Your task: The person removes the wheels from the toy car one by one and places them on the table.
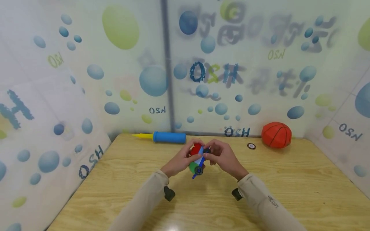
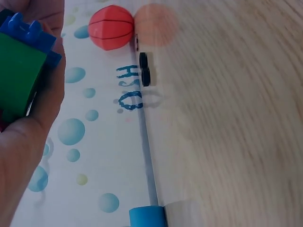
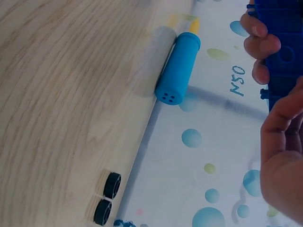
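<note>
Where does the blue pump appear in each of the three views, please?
Head view: the blue pump lies at the far edge of the table, left of centre, against the wall.
Left wrist view: only its end shows, at the bottom edge.
Right wrist view: it lies upper centre, its holed end facing the camera.
Shared landmark: the line where table meets the bubble-printed wall, along which the pump lies.
</note>
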Demonstrator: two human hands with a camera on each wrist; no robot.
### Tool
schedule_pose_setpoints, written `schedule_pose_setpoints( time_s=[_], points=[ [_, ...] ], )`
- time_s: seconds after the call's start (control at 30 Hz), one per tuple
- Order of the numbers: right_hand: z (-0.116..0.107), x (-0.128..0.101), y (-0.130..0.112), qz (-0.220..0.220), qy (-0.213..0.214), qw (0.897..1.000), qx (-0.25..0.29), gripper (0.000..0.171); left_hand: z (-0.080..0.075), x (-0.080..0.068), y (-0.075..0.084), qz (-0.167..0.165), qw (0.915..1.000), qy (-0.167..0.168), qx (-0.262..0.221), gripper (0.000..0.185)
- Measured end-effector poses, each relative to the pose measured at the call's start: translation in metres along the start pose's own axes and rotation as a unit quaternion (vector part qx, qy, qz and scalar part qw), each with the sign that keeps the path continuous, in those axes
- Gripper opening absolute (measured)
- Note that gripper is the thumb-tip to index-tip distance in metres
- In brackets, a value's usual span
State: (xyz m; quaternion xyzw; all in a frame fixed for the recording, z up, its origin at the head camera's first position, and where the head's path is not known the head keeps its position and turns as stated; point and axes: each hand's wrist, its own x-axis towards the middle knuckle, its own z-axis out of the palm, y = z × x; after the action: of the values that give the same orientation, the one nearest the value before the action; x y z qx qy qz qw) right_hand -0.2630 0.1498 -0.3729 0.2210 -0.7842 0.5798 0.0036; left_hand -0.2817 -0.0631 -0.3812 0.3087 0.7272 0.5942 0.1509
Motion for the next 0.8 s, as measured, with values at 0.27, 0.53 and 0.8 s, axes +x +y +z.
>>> schedule_pose_setpoints(
  time_s=[0.27, 0.53, 0.8],
  points=[
    [-0.002, 0.001, 0.001, 0.009, -0.027, 1.000, -0.009, 0.013, 0.010, 0.004, -0.010, 0.010, 0.9941, 0.049, 0.096, 0.029],
    [-0.001, -0.004, 0.006, -0.004, -0.021, 0.999, -0.030, 0.013, 0.014, 0.005, -0.013, 0.007, 0.9937, 0.050, 0.100, 0.028],
    [0.007, -0.010, 0.004, -0.065, 0.021, 0.995, -0.078, 0.008, 0.013, 0.009, -0.010, 0.018, 0.9915, 0.058, 0.115, 0.027]
  ],
)
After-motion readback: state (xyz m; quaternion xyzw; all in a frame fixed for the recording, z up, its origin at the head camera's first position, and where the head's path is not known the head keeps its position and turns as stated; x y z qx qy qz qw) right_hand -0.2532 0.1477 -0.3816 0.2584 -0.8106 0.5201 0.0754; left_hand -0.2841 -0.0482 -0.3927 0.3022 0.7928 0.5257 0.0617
